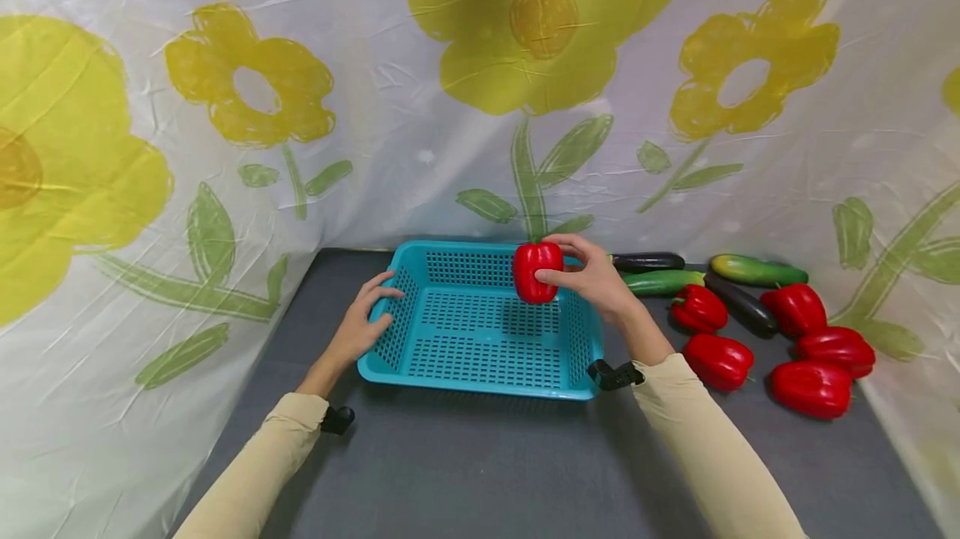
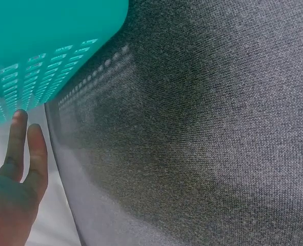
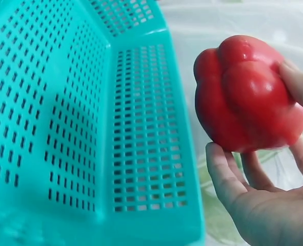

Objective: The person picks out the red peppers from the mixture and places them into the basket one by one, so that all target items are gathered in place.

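A red bell pepper (image 1: 537, 274) is held by my right hand (image 1: 594, 276) over the right part of a turquoise plastic basket (image 1: 480, 389). In the right wrist view, the thumb and fingers surround the bell pepper (image 3: 243, 97), whose lobed end faces the camera; the basket wall (image 3: 148, 123) stands beside it. My left hand (image 1: 362, 322) is at the basket's left side, its fingers over the rim with little bend. From the left wrist, two extended fingers of the left hand (image 2: 23, 174) show near the slotted basket side (image 2: 43, 66); any contact there is unclear.
To the right of the basket lie several red bell peppers (image 1: 812, 389), eggplants (image 1: 742, 306) and green zucchini (image 1: 757, 271). They rest on a dark grey cloth-covered table (image 1: 480, 464). A white sheet with yellow flowers (image 1: 420, 164) hangs behind the table.
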Tool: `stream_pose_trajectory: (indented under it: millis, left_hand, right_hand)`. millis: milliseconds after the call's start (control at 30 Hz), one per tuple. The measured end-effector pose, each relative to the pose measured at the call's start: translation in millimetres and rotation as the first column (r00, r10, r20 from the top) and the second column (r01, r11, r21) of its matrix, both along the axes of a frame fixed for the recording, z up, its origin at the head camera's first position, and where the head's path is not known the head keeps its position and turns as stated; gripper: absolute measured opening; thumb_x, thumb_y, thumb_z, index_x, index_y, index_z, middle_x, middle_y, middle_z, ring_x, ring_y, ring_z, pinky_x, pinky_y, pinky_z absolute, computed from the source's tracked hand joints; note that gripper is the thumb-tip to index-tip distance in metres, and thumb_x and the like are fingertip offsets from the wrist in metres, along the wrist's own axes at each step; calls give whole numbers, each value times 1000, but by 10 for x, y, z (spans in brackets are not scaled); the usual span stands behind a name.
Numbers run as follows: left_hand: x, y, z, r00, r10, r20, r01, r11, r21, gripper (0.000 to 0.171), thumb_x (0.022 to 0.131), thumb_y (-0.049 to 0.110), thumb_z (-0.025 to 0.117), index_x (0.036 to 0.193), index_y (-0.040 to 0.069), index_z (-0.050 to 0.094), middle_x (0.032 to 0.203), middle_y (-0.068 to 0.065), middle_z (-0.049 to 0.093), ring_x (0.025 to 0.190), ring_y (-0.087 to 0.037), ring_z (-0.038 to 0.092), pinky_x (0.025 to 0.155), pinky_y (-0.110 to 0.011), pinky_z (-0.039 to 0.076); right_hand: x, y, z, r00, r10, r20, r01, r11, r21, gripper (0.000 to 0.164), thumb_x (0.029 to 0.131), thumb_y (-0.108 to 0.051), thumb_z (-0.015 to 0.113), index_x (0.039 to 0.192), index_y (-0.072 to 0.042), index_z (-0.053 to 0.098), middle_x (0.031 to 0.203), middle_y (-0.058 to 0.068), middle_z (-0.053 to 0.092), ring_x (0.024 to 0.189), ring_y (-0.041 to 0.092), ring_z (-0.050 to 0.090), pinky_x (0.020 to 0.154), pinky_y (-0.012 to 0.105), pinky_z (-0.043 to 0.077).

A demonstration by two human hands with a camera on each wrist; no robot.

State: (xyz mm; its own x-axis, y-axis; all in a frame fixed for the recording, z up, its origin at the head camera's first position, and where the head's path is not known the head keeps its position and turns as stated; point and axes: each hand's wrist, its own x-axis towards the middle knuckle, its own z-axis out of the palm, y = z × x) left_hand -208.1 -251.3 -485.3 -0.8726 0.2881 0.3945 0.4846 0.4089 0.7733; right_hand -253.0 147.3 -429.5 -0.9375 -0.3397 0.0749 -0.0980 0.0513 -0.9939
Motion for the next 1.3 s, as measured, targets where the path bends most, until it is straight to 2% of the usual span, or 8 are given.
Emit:
stream_pose_trajectory:
  millis: [100,267,400,633,867,1000,1133,1300]
  left_hand:
    - [7,2,-1,1000,5,5,-5,1000,6,33,87,-21,51,118,-16,61,150,-38,32,140,-57,24,91,-55,26]
    - [15,4,-3,1000,4,9,-4,1000,-3,34,87,-21,51,118,-15,61,151,-38,32,140,-57,24,90,-53,26]
    - [15,10,0,1000,3,8,-3,1000,-11,34,87,-22,51,119,-15,61,151,-37,32,141,-55,24,92,-53,27]
    - [19,4,-3,1000,8,19,-8,1000,-6,34,87,-21,51,119,-15,61,153,-33,32,142,-53,23,94,-57,27]
    - [29,5,2,1000,11,27,-10,1000,-9,34,87,-20,52,120,-14,61,153,-34,32,142,-55,22,95,-59,27]
    - [19,-1,-5,999,16,36,-16,1000,-8,34,88,-20,51,120,-14,62,154,-31,32,142,-54,22,95,-57,27]
    - [-53,-45,-108,999,22,42,-23,1000,5,35,88,-20,51,120,-14,62,155,-31,31,144,-52,21,96,-58,25]
    - [-160,-122,-303,999,36,33,-36,999,-4,37,88,-18,52,121,-8,63,156,-28,31,146,-45,21,97,-59,24]
  right_hand:
    - [-34,-48,-31,1000,-1,13,2,1000,-19,54,91,-10,76,140,-9,55,138,12,53,120,37,52,84,48,55]
    - [-76,-120,-81,999,-1,45,3,999,-49,57,90,-9,77,142,-6,53,138,14,52,123,36,48,84,47,55]
    - [-99,-177,-100,996,4,89,2,998,-68,58,90,-8,77,143,-6,53,138,16,50,123,37,48,85,47,54]
    - [-160,-311,-140,985,18,172,2,994,-111,56,90,-8,76,142,-8,53,140,17,48,125,37,48,89,49,53]
    - [-207,-424,-220,979,22,205,0,994,-107,60,90,-8,77,144,-5,52,141,16,48,127,36,47,89,47,53]
    - [-235,-464,-273,973,23,231,4,993,-116,65,90,-8,77,147,-4,49,141,17,47,127,37,47,94,53,49]
    - [-263,-507,-330,970,21,241,7,993,-115,65,90,-9,77,147,-4,49,142,17,47,128,37,46,97,58,45]
    - [-289,-595,-378,974,27,226,-6,995,-96,63,91,-11,76,148,-4,49,140,19,49,127,37,48,95,56,47]
